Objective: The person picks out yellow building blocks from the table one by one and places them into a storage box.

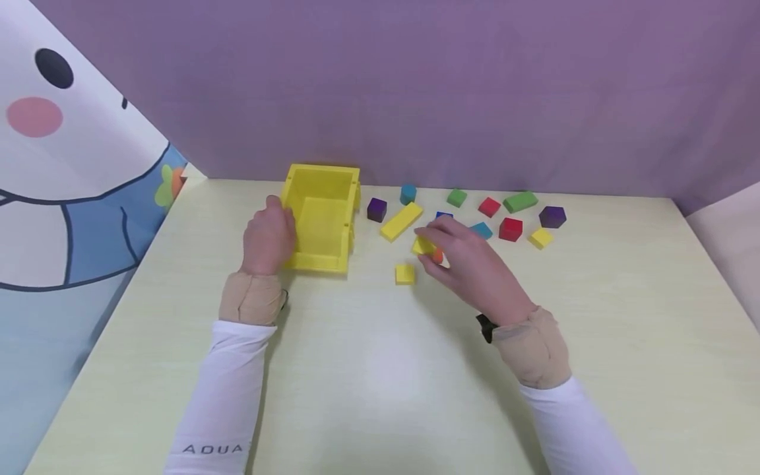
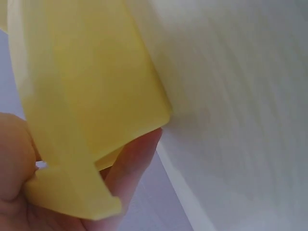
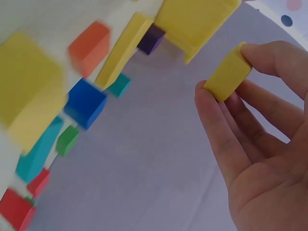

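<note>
A yellow plastic bin lies with its open side facing up at the back left of the table. My left hand grips its left rim, with the thumb and fingers on either side of the bin's edge in the left wrist view. My right hand pinches a small yellow block between thumb and fingertips, right of the bin. A yellow square block lies on the table just below that hand. An orange block is partly covered by the right fingers.
Along the table's back lie a long yellow block, a dark purple cube, a blue-green cylinder, green blocks, red blocks, a blue block and several others. A purple cloth hangs behind the table.
</note>
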Demonstrator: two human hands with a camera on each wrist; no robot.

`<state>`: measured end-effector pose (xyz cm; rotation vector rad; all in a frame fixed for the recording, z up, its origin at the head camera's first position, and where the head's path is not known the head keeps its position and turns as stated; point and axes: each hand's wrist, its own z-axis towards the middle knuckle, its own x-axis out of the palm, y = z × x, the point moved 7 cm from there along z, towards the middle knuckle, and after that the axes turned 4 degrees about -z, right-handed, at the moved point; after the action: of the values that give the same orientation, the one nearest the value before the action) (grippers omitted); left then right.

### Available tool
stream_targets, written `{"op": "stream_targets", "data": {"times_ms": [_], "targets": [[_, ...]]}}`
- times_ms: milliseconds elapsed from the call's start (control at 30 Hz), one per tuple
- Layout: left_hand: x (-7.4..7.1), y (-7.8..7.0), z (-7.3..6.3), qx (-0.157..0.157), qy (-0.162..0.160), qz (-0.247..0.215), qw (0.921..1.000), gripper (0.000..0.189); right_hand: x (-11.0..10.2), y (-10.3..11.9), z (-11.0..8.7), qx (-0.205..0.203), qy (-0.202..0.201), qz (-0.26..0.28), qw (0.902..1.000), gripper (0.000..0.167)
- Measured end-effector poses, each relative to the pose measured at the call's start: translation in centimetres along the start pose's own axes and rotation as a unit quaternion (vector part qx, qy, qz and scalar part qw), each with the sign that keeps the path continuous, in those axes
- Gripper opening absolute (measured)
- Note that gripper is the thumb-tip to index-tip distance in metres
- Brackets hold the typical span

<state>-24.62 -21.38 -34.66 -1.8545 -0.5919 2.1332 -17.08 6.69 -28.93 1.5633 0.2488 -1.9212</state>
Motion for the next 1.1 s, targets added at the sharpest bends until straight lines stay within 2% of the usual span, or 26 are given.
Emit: {"op": "stream_targets", "data": {"times_ms": [233,533,933,1100], "targets": [[0.0,0.1,-0.1,-0.008,0.015,0.000,0.9999,0.029,1.3,2.3,2.1,-0.034,0.004,0.013,0.9993,0.035],[0.2,0.2,0.0,-0.012,0.019,-0.002,0.9998,0.030,2.3,4.3,4.5,-0.042,0.018,0.014,0.9989,0.038],[0.0,0.0,0.1,-0.012,0.013,-0.002,0.9998,0.030,3.9,7.4,7.7,-0.078,0.022,0.020,0.9965,0.037],[0.0,0.0,0.1,-0.014,0.016,-0.002,0.9998,0.030,5.0,8.5,8.8,-0.087,0.035,0.028,0.9952,0.035]]}}
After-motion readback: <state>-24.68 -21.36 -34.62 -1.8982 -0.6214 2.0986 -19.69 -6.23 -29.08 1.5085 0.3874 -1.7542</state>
